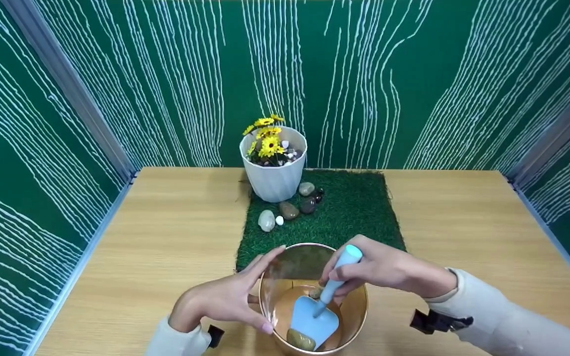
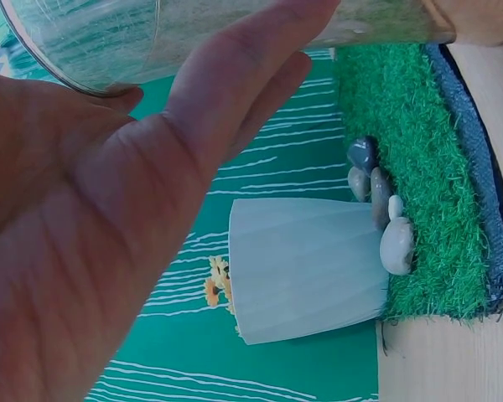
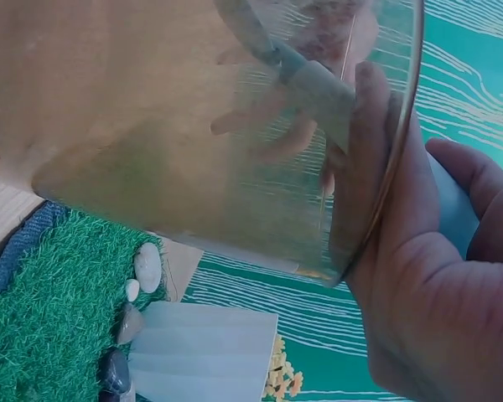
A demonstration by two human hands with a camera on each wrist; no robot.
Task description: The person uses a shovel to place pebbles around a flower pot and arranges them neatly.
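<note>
A clear round vase (image 1: 356, 330) with a thin rim stands at the front of the table. My left hand (image 1: 225, 301) holds it from the left, thumb at the near side and fingers along the outer wall. With its fingers curled round the pale blue handle, my right hand (image 1: 371, 264) grips a small trowel (image 1: 309, 316) inside the vase. The trowel's blade points down, its edge against a brown stone (image 1: 301, 340) low in the vase. Another stone (image 1: 316, 292) shows below the right fingers. Through the wall, the right wrist view shows the right fingers (image 3: 360, 159) reaching inside.
Behind the vase lies a green turf mat (image 1: 344, 212). On its back left stands a white pot (image 1: 275, 180) with yellow flowers (image 1: 269, 146) and pebbles. Several loose stones (image 1: 289, 210) lie before the pot. Green walls with white lines enclose the wooden table (image 1: 186, 222).
</note>
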